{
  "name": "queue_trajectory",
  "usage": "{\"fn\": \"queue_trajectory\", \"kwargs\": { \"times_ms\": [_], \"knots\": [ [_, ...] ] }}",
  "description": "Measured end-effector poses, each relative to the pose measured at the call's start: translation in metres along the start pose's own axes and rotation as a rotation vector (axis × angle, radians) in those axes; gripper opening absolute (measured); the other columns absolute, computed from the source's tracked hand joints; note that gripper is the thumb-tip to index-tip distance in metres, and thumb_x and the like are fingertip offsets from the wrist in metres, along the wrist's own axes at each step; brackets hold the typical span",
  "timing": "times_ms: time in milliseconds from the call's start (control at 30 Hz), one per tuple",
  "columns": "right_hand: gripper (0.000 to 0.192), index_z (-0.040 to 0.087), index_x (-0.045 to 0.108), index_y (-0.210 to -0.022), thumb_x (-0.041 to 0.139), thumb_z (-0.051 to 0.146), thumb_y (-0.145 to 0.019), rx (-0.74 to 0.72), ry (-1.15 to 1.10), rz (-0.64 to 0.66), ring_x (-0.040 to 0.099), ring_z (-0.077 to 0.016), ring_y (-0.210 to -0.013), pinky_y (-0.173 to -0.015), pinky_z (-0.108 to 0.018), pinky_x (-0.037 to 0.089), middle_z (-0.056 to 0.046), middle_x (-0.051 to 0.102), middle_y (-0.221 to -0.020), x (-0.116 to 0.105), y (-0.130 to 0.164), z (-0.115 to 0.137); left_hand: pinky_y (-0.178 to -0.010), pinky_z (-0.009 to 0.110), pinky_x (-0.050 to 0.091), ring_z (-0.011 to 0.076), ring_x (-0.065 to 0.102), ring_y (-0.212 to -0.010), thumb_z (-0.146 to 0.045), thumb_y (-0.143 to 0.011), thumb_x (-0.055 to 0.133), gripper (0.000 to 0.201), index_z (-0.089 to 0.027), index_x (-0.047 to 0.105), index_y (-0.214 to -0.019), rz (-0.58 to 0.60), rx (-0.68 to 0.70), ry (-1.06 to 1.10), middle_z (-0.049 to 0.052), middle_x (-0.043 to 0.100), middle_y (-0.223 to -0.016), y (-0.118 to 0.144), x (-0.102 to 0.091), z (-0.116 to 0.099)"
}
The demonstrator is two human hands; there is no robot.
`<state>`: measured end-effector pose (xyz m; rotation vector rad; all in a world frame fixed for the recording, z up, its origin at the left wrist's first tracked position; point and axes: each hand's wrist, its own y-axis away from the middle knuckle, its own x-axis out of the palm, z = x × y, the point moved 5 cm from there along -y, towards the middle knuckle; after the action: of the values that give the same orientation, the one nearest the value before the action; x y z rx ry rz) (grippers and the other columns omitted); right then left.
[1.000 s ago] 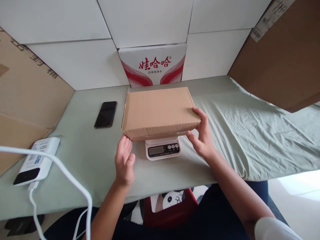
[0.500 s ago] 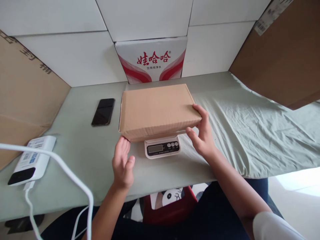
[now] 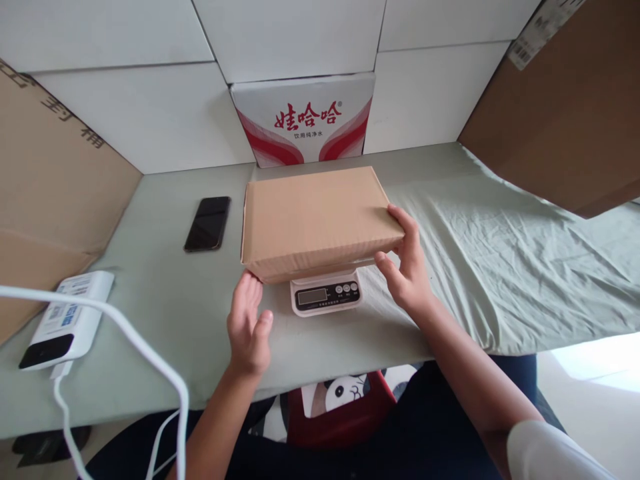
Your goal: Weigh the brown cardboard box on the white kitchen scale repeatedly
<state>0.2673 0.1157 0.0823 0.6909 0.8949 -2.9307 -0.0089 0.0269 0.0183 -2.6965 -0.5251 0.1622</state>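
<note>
A closed brown cardboard box (image 3: 315,217) rests on or just over a small white digital scale (image 3: 327,293), whose platform it hides. The scale's buttons and dark display show at the front; I cannot read any figure. My left hand (image 3: 250,323) has its fingertips against the box's lower front left corner, partly under it, with the thumb apart. On the other side, my right hand (image 3: 407,263) holds the right end, its index finger along the side edge and the thumb in front. The fingers beneath the box are hidden.
A black phone (image 3: 207,224) lies left of the box. Further left sit a white device (image 3: 70,320) and its white cable (image 3: 150,353). A white-and-red carton (image 3: 307,120) stands behind, with large cardboard panels (image 3: 560,113) at the right and left. Green cloth (image 3: 450,267) covers the table.
Almost nothing differs. The box and both hands keep the same places relative to the scale, and the whole view has shifted very slightly.
</note>
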Motion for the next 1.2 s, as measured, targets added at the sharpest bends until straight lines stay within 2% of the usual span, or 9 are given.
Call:
{"fn": "queue_trajectory", "kwargs": {
  "times_ms": [167,333,467,733,900,1067,1200],
  "knots": [
    [0.075,0.042,0.014,-0.161,0.043,0.068,-0.097,-0.013,-0.009,-0.070,0.040,-0.0411,-0.152,-0.101,-0.063,0.057,-0.010,0.026,-0.170,-0.003,0.002,0.002,-0.125,0.057,0.033,0.0372,0.040,-0.151,-0.047,-0.090,0.063,0.071,-0.024,0.046,-0.155,-0.033,0.008,-0.010,0.015,0.049,-0.160,0.000,-0.002,0.000],
    [0.074,0.039,0.019,-0.161,0.043,0.067,-0.097,0.005,-0.016,-0.050,0.038,-0.0399,-0.154,-0.103,-0.061,0.057,-0.011,0.034,-0.167,-0.001,0.002,-0.001,-0.125,0.056,0.034,0.0363,0.043,-0.150,-0.044,-0.090,0.063,0.069,-0.026,0.047,-0.155,-0.025,0.016,0.011,0.014,0.048,-0.161,0.000,-0.001,0.001],
    [0.071,0.041,0.023,-0.160,0.045,0.066,-0.097,0.034,-0.091,-0.030,0.042,-0.0369,-0.152,-0.103,-0.061,0.057,-0.009,0.041,-0.164,0.001,0.001,-0.006,-0.125,0.055,0.034,0.0360,0.042,-0.151,-0.047,-0.090,0.063,0.071,-0.024,0.046,-0.155,-0.027,0.007,-0.005,0.015,0.049,-0.159,-0.001,0.000,0.001],
    [0.069,0.043,0.021,-0.159,0.044,0.066,-0.098,0.058,-0.131,-0.023,0.040,-0.0354,-0.154,-0.103,-0.062,0.057,-0.007,0.044,-0.162,0.004,0.000,-0.011,-0.125,0.054,0.033,0.0364,0.040,-0.152,-0.049,-0.090,0.063,0.072,-0.024,0.046,-0.155,-0.031,0.015,0.000,0.015,0.049,-0.159,-0.003,0.000,0.000],
    [0.070,0.039,0.021,-0.160,0.043,0.065,-0.099,0.054,-0.115,-0.002,0.052,-0.0359,-0.144,-0.101,-0.059,0.058,-0.010,0.049,-0.159,0.004,-0.001,-0.007,-0.126,0.055,0.032,0.0367,0.040,-0.152,-0.047,-0.091,0.063,0.071,-0.024,0.045,-0.156,-0.026,0.015,0.016,0.015,0.048,-0.160,-0.003,0.001,-0.001],
    [0.069,0.036,0.031,-0.158,0.046,0.065,-0.097,0.055,-0.046,-0.034,0.046,-0.0364,-0.148,-0.110,-0.059,0.053,-0.008,0.042,-0.164,-0.001,-0.003,-0.003,-0.125,0.054,0.034,0.0367,0.041,-0.151,-0.047,-0.090,0.064,0.072,-0.024,0.045,-0.156,-0.013,-0.007,0.017,0.016,0.047,-0.161,-0.002,0.001,0.001],
    [0.071,0.034,0.031,-0.158,0.046,0.066,-0.097,0.052,-0.076,-0.019,0.047,-0.0359,-0.146,-0.109,-0.057,0.054,-0.008,0.043,-0.163,0.003,-0.003,-0.005,-0.124,0.056,0.034,0.0379,0.041,-0.151,-0.050,-0.088,0.065,0.077,-0.023,0.044,-0.157,0.003,-0.050,0.016,0.017,0.047,-0.160,-0.002,0.002,0.005]
  ]
}}
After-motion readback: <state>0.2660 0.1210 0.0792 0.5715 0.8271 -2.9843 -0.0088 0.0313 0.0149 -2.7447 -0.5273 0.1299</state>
